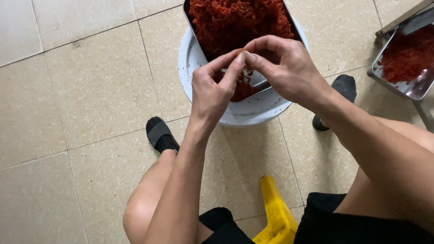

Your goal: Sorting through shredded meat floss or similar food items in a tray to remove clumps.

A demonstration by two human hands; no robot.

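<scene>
A steel tray (193, 23) heaped with dark red shredded strands (235, 20) rests on an upturned white bucket (253, 110) in front of me. My left hand (212, 88) and my right hand (282, 68) meet above the tray's near edge. Their fingertips pinch together at one spot, and whatever sits between them is too small to make out. Both thumbs and forefingers are closed tight, touching each other.
A second steel tray (416, 88) with a thinner layer of red strands stands at the right on a metal frame. A yellow plastic stool (275, 212) shows between my knees. My feet wear black slippers (160, 135) on the beige tiled floor.
</scene>
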